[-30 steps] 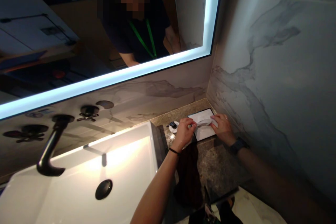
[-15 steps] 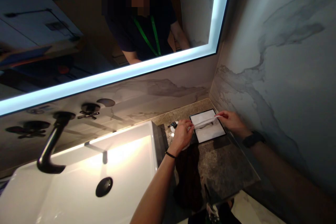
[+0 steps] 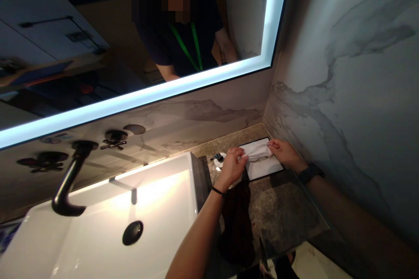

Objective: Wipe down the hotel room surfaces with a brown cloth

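Note:
A white tissue (image 3: 257, 150) is stretched between my two hands, low over the slot of a white tissue box (image 3: 264, 169) with dark edges. My left hand (image 3: 232, 165) pinches its left end, with a dark band on the wrist. At the box's far right corner, my right hand (image 3: 285, 153) pinches the other end; a dark watch is on that wrist. I cannot tell whether the tissue's lower edge is still in the slot. Just left of my left hand stands a soap dispenser (image 3: 218, 159) with a black pump, partly covered by the hand.
To the left lies a white sink (image 3: 98, 231) with a black tap (image 3: 67, 185) and cross handles on the wall. A dark cloth (image 3: 237, 222) rests on the stone counter (image 3: 278, 209). A lit mirror (image 3: 183, 83) hangs above, and a marbled wall rises on the right.
The tissue was a narrow folded strip above the box; now it looks wider and sits flatter over the slot. Both hands keep their pinch. The view has shifted slightly.

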A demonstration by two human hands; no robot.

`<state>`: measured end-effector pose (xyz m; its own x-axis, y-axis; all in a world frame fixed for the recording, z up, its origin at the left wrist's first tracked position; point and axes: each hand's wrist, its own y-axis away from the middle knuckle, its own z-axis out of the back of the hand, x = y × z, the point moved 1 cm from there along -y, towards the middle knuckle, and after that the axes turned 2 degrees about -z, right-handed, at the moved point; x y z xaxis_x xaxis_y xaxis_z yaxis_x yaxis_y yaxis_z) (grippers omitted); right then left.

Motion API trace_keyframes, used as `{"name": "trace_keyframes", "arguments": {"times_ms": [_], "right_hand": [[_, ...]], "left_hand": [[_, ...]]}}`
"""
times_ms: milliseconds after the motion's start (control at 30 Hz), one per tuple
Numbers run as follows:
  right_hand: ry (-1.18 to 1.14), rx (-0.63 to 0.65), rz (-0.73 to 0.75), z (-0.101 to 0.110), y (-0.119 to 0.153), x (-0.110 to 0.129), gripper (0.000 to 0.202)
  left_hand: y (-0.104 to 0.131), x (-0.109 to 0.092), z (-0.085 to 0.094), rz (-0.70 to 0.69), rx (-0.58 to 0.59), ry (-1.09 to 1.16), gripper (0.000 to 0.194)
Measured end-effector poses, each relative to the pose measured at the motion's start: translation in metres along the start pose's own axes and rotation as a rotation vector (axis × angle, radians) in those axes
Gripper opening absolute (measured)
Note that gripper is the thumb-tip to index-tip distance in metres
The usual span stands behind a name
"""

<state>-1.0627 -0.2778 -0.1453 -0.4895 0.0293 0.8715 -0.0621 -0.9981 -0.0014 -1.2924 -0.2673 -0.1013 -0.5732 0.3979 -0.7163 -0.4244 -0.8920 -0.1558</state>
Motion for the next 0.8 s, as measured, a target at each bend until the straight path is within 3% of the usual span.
{"name": "trace_keyframes", "arguments": {"times_ms": [200, 267, 367, 500, 567, 667, 733, 800], "right_hand": [[0.248, 0.036, 0.095, 0.008, -0.011, 0.011, 0.017], [0.314, -0.011, 0.157, 0.011, -0.009, 0.02, 0.025], [0.373, -0.108, 0.278, 0.009, 0.005, 0.038, 0.035], [0.464, -0.025, 0.534, -0.009, 0.031, 0.051, 0.031], [0.484, 0.003, 0.526, -0.02, 0.038, 0.046, 0.028], [0.456, -0.046, 0.442, -0.027, 0.039, 0.034, 0.025], [0.419, -0.07, 0.414, -0.027, 0.036, 0.027, 0.025], [0.372, -0.07, 0.395, -0.025, 0.032, 0.023, 0.027]], "left_hand": [[-0.002, -0.001, 0.006, -0.019, 0.025, 0.01, 0.011], [-0.002, -0.002, 0.005, -0.037, 0.022, 0.0, 0.011], [-0.002, -0.004, 0.003, -0.057, 0.01, -0.012, 0.012], [-0.007, -0.009, 0.001, -0.055, 0.018, -0.027, 0.014], [-0.01, -0.013, 0.003, -0.052, -0.008, -0.029, 0.01], [-0.005, -0.022, 0.01, -0.031, -0.174, -0.08, 0.009], [0.006, -0.029, 0.012, 0.0, -0.292, -0.151, 0.009], [0.022, -0.034, 0.007, 0.018, -0.301, -0.194, 0.013]]}}
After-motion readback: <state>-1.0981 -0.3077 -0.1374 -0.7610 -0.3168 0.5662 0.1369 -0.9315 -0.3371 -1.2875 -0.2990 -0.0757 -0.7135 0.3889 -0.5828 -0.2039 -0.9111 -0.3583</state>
